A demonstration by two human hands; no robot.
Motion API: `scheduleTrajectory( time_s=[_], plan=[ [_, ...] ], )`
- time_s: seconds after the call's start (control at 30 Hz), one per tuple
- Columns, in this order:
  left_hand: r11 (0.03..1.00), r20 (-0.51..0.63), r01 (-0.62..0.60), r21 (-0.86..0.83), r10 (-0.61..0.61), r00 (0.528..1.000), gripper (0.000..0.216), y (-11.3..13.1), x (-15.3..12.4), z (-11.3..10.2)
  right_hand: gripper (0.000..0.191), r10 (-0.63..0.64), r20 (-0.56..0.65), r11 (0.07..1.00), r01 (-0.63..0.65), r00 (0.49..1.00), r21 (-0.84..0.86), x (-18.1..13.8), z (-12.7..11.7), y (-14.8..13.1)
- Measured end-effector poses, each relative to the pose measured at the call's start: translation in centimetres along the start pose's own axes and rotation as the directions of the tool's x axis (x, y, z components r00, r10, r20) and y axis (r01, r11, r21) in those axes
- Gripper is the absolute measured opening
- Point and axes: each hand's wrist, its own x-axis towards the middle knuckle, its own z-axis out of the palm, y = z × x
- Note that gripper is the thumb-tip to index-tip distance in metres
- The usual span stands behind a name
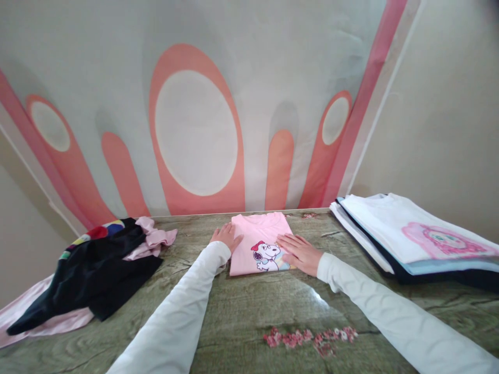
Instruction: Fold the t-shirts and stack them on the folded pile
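Note:
A pink T-shirt (249,234), folded into a neat rectangle, lies flat near the far edge of the table. Its front carries a print of a white cartoon dog with a red bow. My left hand (226,237) rests at the shirt's left edge, fingers stretched out and touching it. On the right side, my right hand (300,253) lies flat over the shirt and covers part of the print, its fingers extended. Neither hand grips the cloth. Both forearms are in white sleeves.
On the left lies a loose heap of black and pink clothes (105,270). A stack of folded shirts (421,234), white on top, sits at the right. The wood-patterned tabletop (241,322) has printed pink flowers. A wall (257,67) with pink shapes rises behind it.

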Motion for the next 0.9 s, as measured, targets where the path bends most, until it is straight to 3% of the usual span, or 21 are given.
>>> scheduleTrajectory(
  time_s=[0.1,0.2,0.27,0.33,0.43,0.53,0.6,0.73,0.8,0.9],
  plan=[
    [0.999,0.024,-0.046,0.005,0.046,0.999,0.051,1.8,-0.9,-1.9,0.045,0.052,-0.125,0.996,-0.042,0.991,0.08,0.2,0.2,1.7],
    [0.969,0.009,-0.239,-0.058,0.24,0.971,0.05,5.5,-2.4,-2.8,0.033,0.287,-0.25,0.931,-0.208,0.925,0.301,0.6,0.1,3.8],
    [0.911,-0.036,-0.403,-0.093,0.401,0.915,0.05,8.2,-3.6,-2.5,0.025,0.5,-0.167,0.783,-0.361,0.85,0.506,0.6,-0.2,4.8],
    [0.86,-0.073,-0.501,-0.095,0.496,0.865,0.052,10.2,-4.7,-1.7,0.018,0.607,0.05,0.577,-0.483,0.793,0.659,0.4,-0.5,5.4],
    [0.837,-0.109,-0.543,-0.063,0.535,0.838,0.056,11.3,-5.6,-0.3,0.01,0.571,0.324,0.381,-0.593,0.754,0.709,-0.2,-0.8,5.6],
    [0.847,-0.128,-0.531,-0.033,0.524,0.842,0.056,11.2,-5.7,0.4,0.01,0.494,0.456,0.338,-0.647,0.74,0.683,-0.7,-0.8,5.1],
    [0.85,-0.127,-0.527,-0.021,0.521,0.844,0.056,11.0,-5.6,0.4,0.01,0.464,0.477,0.323,-0.644,0.746,0.693,-0.8,-0.8,4.7],
    [0.848,-0.127,-0.529,-0.007,0.524,0.842,0.056,11.0,-5.6,0.1,0.007,0.482,0.379,0.292,-0.553,0.79,0.78,-0.7,-0.9,4.2],
    [0.847,-0.126,-0.531,-0.003,0.527,0.841,0.057,11.1,-5.6,0.1,0.004,0.452,0.413,0.268,-0.562,0.791,0.783,-0.7,-0.9,4.1],
    [0.845,-0.126,-0.535,0.002,0.531,0.838,0.056,11.2,-5.6,0.1,0.016,0.403,0.479,0.235,-0.594,0.78,0.77,-0.9,-1.2,4.1]
  ],
)
